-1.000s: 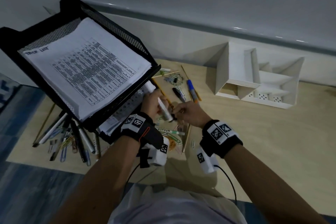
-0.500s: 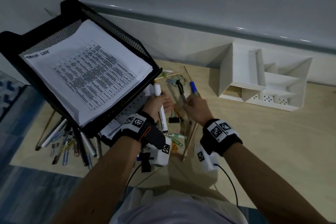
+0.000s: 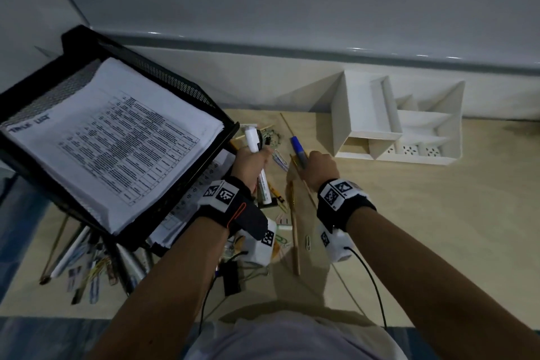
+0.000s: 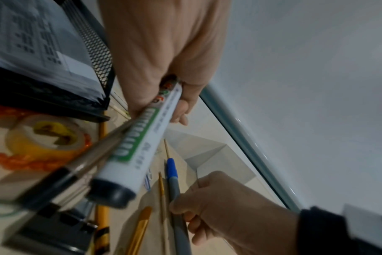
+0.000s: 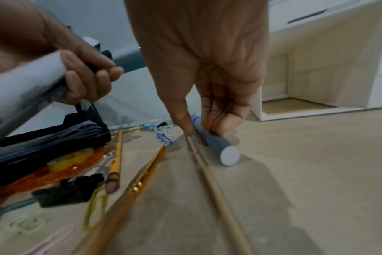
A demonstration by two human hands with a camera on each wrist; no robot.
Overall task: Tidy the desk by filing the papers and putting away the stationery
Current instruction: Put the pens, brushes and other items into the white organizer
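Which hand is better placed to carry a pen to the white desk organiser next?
The right hand. It already pinches the grey marker with the blue cap on the desk, nearest the white desk organiser. The left hand, beside the black mesh tray, is full with a white marker.

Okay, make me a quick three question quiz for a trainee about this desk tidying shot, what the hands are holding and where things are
1. True or false: the left hand grips a white marker together with a clear pen.
2. What does the right hand pinch? A) a gold pen B) a grey marker with a blue cap C) a paper clip
3. Fill in: the printed papers lie in the black mesh ____.

Key
1. True.
2. B: the grey marker lies on the desk under the fingertips; the gold pen lies untouched beside it.
3. Tray.
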